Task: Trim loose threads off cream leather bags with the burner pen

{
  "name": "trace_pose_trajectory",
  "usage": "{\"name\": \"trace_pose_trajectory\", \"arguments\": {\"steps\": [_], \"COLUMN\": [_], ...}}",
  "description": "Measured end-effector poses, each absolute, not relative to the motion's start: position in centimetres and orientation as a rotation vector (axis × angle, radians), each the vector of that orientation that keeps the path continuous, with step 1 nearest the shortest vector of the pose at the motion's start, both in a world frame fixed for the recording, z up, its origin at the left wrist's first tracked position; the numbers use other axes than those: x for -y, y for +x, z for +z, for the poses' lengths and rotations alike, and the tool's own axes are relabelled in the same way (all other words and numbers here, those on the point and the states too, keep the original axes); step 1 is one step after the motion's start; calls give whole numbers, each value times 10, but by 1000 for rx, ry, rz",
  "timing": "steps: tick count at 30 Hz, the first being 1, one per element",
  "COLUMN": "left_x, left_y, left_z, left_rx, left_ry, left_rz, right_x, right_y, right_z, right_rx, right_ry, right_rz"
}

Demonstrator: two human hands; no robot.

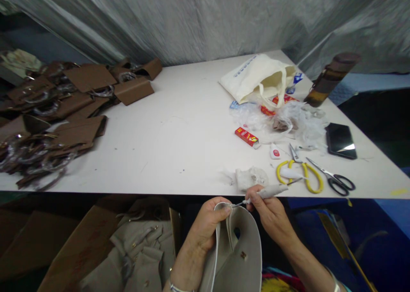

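Observation:
My left hand (206,226) pinches the upper edge of a pale beige handbag (248,240), thumb on top, just in front of the table edge. The bag's mouth faces up, showing its inner wall and a small metal fitting. In my right hand (270,217) is a thin tool with a white-wrapped handle (273,191), gripped between fingers and thumb. Its slim metal tip reaches the bag's edge beside my left thumb; whether it pierces or only touches, I cannot tell. Another thin metal end sticks out of the handle's far side, over yellow-handled scissors (315,185).
Brown handbags (91,78) pile up at the table's left. At the right are black-handled scissors (341,184), a phone (341,141), a bottle (333,78), a cream tote bag (253,76), plastic bags (307,125) and a red box (246,136). Below left, a carton (85,240) holds beige bags.

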State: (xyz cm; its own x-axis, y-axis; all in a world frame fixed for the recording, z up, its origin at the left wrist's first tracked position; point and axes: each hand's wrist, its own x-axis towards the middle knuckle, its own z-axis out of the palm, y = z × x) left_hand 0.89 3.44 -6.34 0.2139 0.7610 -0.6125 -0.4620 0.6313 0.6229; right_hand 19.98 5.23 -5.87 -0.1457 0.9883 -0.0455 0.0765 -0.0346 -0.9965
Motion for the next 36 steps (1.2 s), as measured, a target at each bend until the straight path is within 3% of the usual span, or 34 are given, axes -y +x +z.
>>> {"name": "trace_pose_trajectory", "arguments": {"steps": [11,21,29,36], "left_x": [-30,-28,-14,2], "left_y": [15,14,18,20], "left_z": [-65,-61,-52,-44], "left_rx": [-1067,-1030,-1152,-1300], "left_ry": [293,258,515,847], "left_rz": [954,984,1008,972], "right_x": [-59,-31,-19,-5], "right_y": [197,220,214,206], "right_z": [-63,-61,-59,-67], "right_rx": [1437,2154,1629,1739], "right_ry": [-1208,-763,-867,-1044], "right_rz": [1264,627,724,849]}}
